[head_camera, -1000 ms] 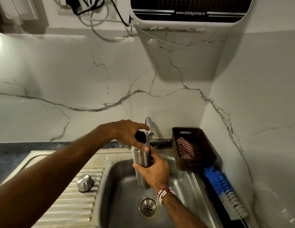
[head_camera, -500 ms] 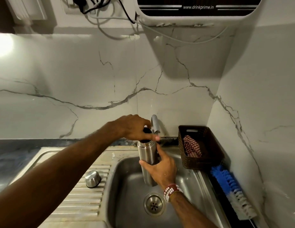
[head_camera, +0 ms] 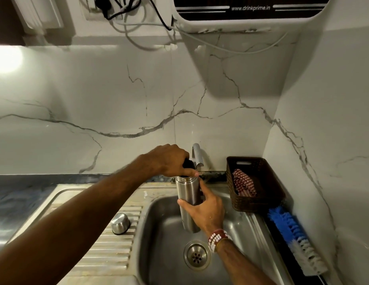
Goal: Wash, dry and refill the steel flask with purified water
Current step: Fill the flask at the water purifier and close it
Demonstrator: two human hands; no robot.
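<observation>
Holding the steel flask (head_camera: 187, 199) upright over the sink (head_camera: 259, 227) at its back edge, our right hand (head_camera: 207, 211) wraps its body; our left hand (head_camera: 169, 159) closes on the black stopper (head_camera: 188, 163). We judge capping or uncapping; next needs a steady twist.

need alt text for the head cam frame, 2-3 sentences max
Over a steel sink, a person's right hand holds a steel flask upright while the left hand grips a black stopper at its mouth, just below the tap. A steel cap sits on the drainboard; a brown basket and blue brush lie to the right.
</observation>
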